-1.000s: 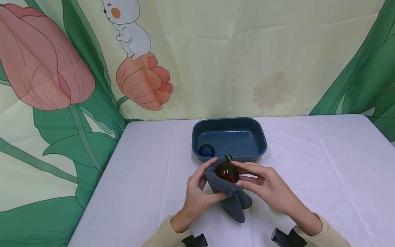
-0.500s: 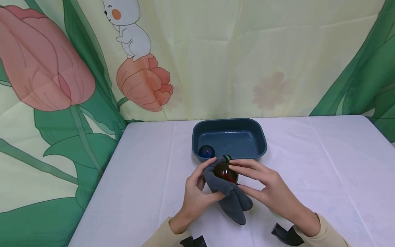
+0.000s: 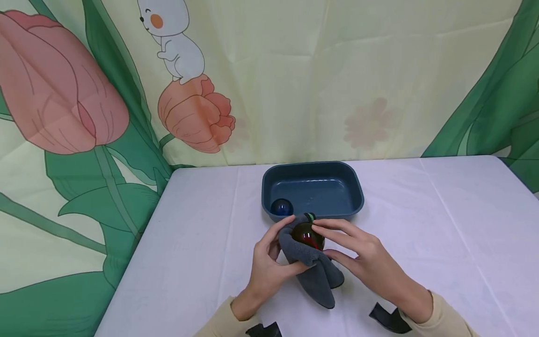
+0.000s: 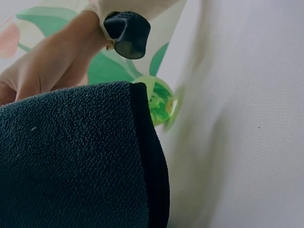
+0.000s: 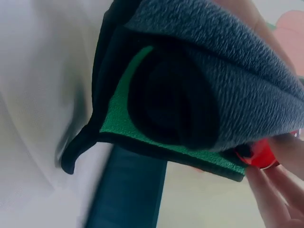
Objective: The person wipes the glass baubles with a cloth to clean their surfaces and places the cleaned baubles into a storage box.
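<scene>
1. Grey cloth [image 3: 317, 283] hangs in folds between the hands; at its left side the left hand [image 3: 269, 269] pinches it, thumb nearer the person, fingers toward the tray.
2. Blue ball [image 3: 281, 206] lies in the near left corner of the navy tray [image 3: 322, 193], on the white desk [image 3: 421, 234].
3. Dark red ball [image 3: 308, 236] sits in the cloth's fold, just in front of the tray; its upper face shows.
4. Right hand [image 3: 366, 252] pinches that ball from the right, thumb below, fingertips above; the left wrist view shows a clear green object [image 4: 160, 103] beyond the cloth's edge, by the desk.
5. Judged from this layout, the work looks partway; blue is in the tray, red is half-wrapped and outside it; green, also outside, seems left over.
6. No brand or label shows; no writing can be read.
</scene>
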### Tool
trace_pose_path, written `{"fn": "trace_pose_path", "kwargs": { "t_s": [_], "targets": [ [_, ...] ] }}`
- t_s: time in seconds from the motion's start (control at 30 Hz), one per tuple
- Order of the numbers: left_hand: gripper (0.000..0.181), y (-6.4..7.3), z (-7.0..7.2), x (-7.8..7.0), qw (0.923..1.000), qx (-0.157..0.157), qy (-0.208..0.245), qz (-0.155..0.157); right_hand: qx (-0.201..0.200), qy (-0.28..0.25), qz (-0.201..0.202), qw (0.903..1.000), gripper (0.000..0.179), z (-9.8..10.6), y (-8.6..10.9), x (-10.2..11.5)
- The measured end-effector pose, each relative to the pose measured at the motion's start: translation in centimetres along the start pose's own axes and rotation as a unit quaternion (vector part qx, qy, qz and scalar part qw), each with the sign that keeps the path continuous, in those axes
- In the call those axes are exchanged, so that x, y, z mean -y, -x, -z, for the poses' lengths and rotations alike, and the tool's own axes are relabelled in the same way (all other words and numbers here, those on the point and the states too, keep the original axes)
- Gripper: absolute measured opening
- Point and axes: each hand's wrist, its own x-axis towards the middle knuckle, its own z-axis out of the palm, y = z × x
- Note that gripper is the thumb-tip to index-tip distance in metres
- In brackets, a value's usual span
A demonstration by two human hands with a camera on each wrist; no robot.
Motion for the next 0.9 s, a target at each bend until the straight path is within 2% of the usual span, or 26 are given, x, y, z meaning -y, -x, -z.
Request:
{"fn": "trace_pose_path", "kwargs": {
  "t_s": [0.13,0.23,0.27,0.33,0.4,0.47,0.53,0.63,0.83,0.9],
  "targets": [
    [0.076,0.01,-0.08,0.07,1.0,-0.002,-0.003,0.002,-0.01,-0.016,-0.014,0.9997,0.069,-0.15,-0.1,0.14],
    [0.077,0.02,-0.15,0.09,1.0,-0.001,-0.007,0.0,-0.006,-0.086,-0.056,0.9947,0.068,-0.14,-0.23,0.13],
    [0.077,0.01,-0.18,0.09,1.0,0.0,-0.008,-0.001,0.0,-0.12,-0.078,0.9897,0.065,-0.08,-0.27,0.11],
    [0.077,0.0,-0.22,0.12,0.9999,0.003,-0.011,-0.004,0.016,-0.185,-0.131,0.9739,0.057,0.09,-0.34,0.03],
    [0.078,-0.01,-0.26,0.14,0.9999,0.005,-0.012,-0.006,0.035,-0.225,-0.179,0.9572,0.052,0.26,-0.4,-0.09],
    [0.078,-0.01,-0.28,0.16,0.9999,0.006,-0.014,-0.006,0.053,-0.241,-0.211,0.9458,0.051,0.39,-0.4,-0.23],
    [0.077,0.0,-0.29,0.2,0.9998,0.005,-0.016,-0.006,0.066,-0.238,-0.226,0.9423,0.051,0.41,-0.41,-0.4],
    [0.076,-0.01,-0.32,0.19,0.9997,0.0,-0.023,-0.005,0.071,-0.22,-0.211,0.9496,0.051,0.38,-0.45,-0.52],
    [0.074,-0.11,-0.38,0.11,0.9996,-0.009,-0.025,-0.001,0.057,-0.141,-0.153,0.9765,0.058,0.45,-0.55,-0.13],
    [0.073,-0.12,-0.41,0.13,0.9996,-0.011,-0.026,0.001,0.048,-0.107,-0.118,0.986,0.064,0.5,-0.52,-0.1]
  ]
}}
